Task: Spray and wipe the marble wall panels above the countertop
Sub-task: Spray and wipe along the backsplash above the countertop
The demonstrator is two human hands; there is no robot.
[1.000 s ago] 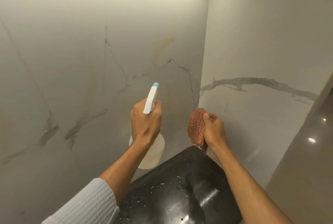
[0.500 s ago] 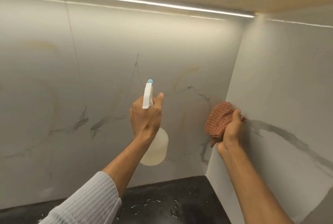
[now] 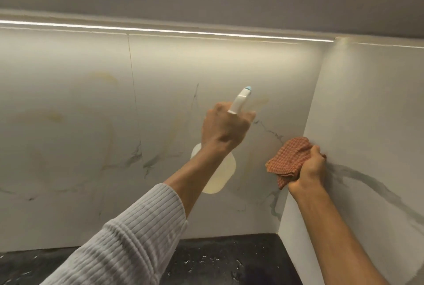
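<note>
I judge this to be the spraying step. My left hand (image 3: 226, 128), at the centre of the frame, is curled round the neck of the spray bottle (image 3: 220, 172). Its blue-tipped nozzle (image 3: 246, 90) is raised toward the back marble panel (image 3: 183, 67). I cannot tell whether a finger sits on the trigger, as the hand's back hides it.

My right hand (image 3: 309, 170), right of centre, clutches a bunched orange checked cloth (image 3: 288, 156). It holds the cloth at the inside corner where the back panel meets the side panel (image 3: 367, 112), touching or nearly touching the stone.

Yellowish streaks and grey veins run across the back panel from the left of the frame to the centre. I cannot tell which of them are dirt and which are part of the stone.

The next move calls for a squeeze aimed at the upper back panel. The cloth should then sweep out from the corner across the wetted patch.

The bottle is the only container in view. Its body is translucent and pale cream, and I cannot make out a fill line.

White flecks or droplets dot the dark surface (image 3: 218, 259) along the bottom of the frame.
</note>
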